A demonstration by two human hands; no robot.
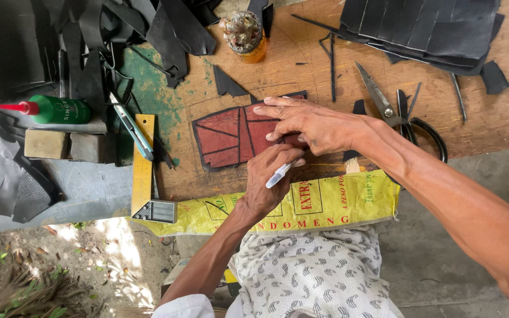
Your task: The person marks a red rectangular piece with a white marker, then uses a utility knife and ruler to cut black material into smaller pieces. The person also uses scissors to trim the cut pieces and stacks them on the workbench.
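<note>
A red-brown cut piece (228, 136) with dark edges and drawn lines lies flat on a wooden board (301, 70). My right hand (310, 125) reaches in from the right and presses flat on the piece's right end, fingers spread to the left. My left hand (269, 179) comes up from below and grips a white pen (278, 175) just under the right hand, at the piece's lower right corner. That corner is hidden beneath both hands.
Black-handled scissors (399, 112) lie right of my wrist. Black sheet offcuts (425, 26) pile up at the back. A yellow square ruler (142, 168), a utility knife (132, 126), a green bottle (57, 110) and a jar (244, 34) sit left and behind. A yellow sack (325, 206) drapes the front edge.
</note>
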